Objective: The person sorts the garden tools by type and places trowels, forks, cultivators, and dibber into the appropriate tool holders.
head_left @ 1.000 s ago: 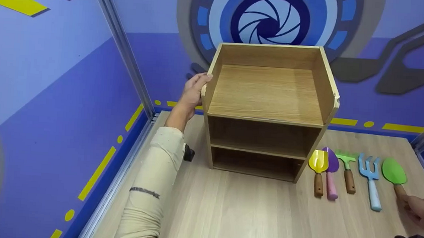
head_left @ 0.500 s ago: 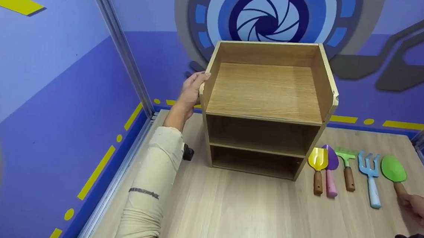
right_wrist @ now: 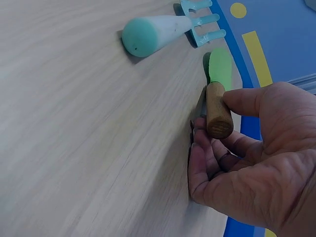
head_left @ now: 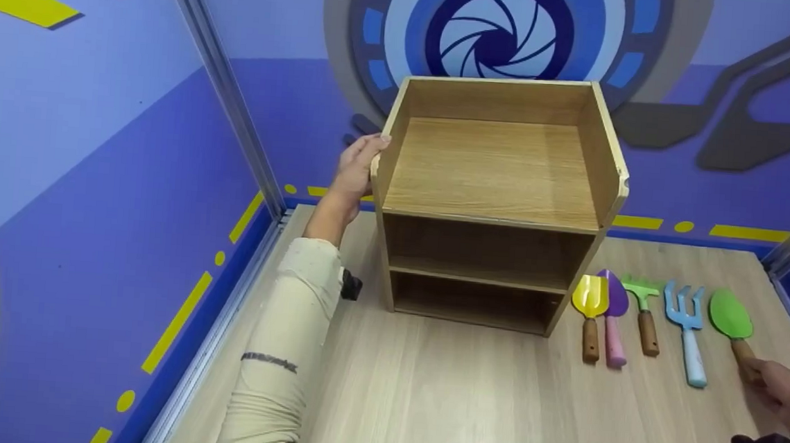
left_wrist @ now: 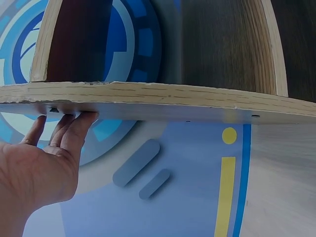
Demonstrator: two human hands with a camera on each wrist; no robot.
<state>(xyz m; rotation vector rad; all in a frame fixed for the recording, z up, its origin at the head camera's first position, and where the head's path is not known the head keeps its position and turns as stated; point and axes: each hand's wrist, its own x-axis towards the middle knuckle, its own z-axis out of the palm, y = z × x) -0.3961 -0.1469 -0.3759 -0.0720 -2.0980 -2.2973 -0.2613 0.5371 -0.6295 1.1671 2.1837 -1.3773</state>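
Note:
My left hand (head_left: 355, 170) is at the upper left side of a small wooden shelf unit (head_left: 496, 169). In the left wrist view its fingers (left_wrist: 74, 133) reach out fairly straight and touch the outer face of the side panel (left_wrist: 163, 94). At the far right, my right hand (head_left: 789, 395) pinches the brown wooden handle (right_wrist: 217, 111) of a green hand trowel (head_left: 731, 314), thumb on one side and fingers on the other. The trowel's blade points away from me. Beside it lies a light blue hand fork (head_left: 686, 332), seen handle-first in the right wrist view.
Left of the blue fork lie a green rake (head_left: 644, 315), a purple trowel (head_left: 614, 320) with a pink handle and a yellow shovel (head_left: 590, 318), close to the shelf's right side. Printed blue walls (head_left: 113, 181) border the wooden tabletop (head_left: 452, 399) behind and at the sides.
The whole head view has shifted slightly. Both hands keep their places, the left at the shelf panel and the right on the green trowel's handle.

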